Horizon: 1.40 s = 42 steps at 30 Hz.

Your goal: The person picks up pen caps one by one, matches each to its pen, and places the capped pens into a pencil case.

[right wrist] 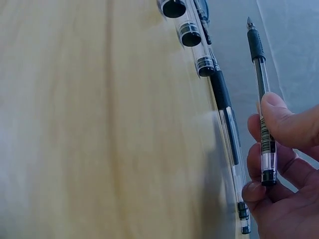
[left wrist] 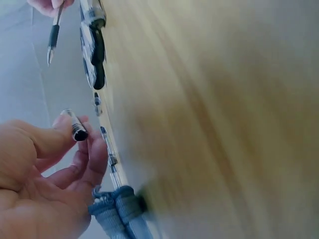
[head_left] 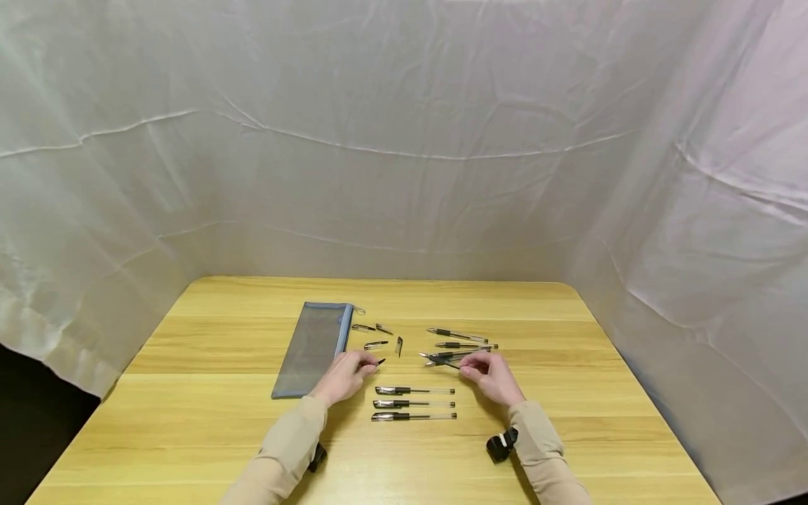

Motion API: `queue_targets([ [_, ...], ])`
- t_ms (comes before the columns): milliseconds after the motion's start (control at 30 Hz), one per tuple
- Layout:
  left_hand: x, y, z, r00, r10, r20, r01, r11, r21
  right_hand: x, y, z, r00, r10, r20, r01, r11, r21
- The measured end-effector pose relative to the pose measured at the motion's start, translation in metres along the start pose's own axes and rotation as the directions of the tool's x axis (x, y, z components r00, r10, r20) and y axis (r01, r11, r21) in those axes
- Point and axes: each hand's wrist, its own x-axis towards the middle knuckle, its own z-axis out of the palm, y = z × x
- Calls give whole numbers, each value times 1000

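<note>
My left hand [head_left: 344, 377] pinches a clear-and-black pen cap [left wrist: 76, 125] between thumb and fingers, its dark end toward the left wrist camera. In my right hand [head_left: 494, 379] is an uncapped black gel pen [right wrist: 261, 99], gripped near its rear end, with its metal tip pointing left toward the cap. A gap separates cap and pen. Behind the held pen, several uncapped pens [head_left: 461, 336] lie on the table. Several loose caps [head_left: 376, 344] are scattered beyond my left hand. Between my forearms, three capped pens [head_left: 413, 404] lie in parallel, caps to the left.
A blue-edged mesh zip pouch [head_left: 309, 351] lies flat to the left, partly behind my left hand. The wooden table [head_left: 568, 456] meets a pale hanging cloth [head_left: 404, 196] at the back and sides. A black camera [head_left: 501, 445] is strapped at my right wrist.
</note>
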Motion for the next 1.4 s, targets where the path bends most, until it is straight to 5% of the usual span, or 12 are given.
queue_targets([
  [300, 2, 6, 4, 997, 62, 38, -56, 988, -142, 2, -5, 3, 999, -21, 27, 20, 1000, 3],
  [800, 6, 14, 9, 1000, 24, -11, -26, 972, -235, 6, -13, 13, 994, -88, 60, 88, 996, 0],
  [1400, 7, 17, 12, 999, 47, 15, -42, 977, -210, 6, -17, 15, 993, -82, 83, 82, 997, 9],
])
